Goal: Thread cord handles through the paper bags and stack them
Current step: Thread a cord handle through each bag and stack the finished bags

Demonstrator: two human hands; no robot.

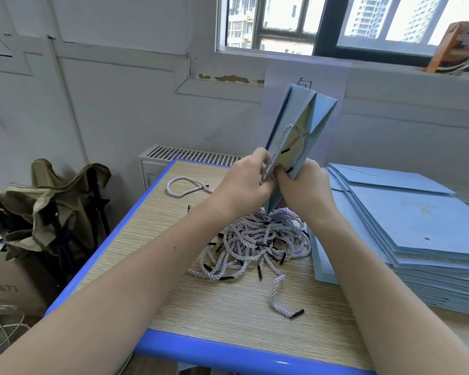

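Observation:
I hold a light blue paper bag [320,112] upright above the table, its mouth turned toward me. My left hand [244,182] pinches the bag's left rim, and my right hand [306,185] grips the right rim. A white twisted cord [299,143] with black tips loops inside the open mouth between my fingers. Below my hands lies a tangled pile of cords [257,242]. One separate cord [184,186] lies looped further left on the table. A stack of flat blue bags [417,226] sits to the right.
The wood-grain table with a blue edge [98,253] carries everything. A radiator [179,154] stands behind it under the window. To the left are a folded olive chair [60,201] and a cardboard box [8,285]. An orange carton [455,47] rests on the sill.

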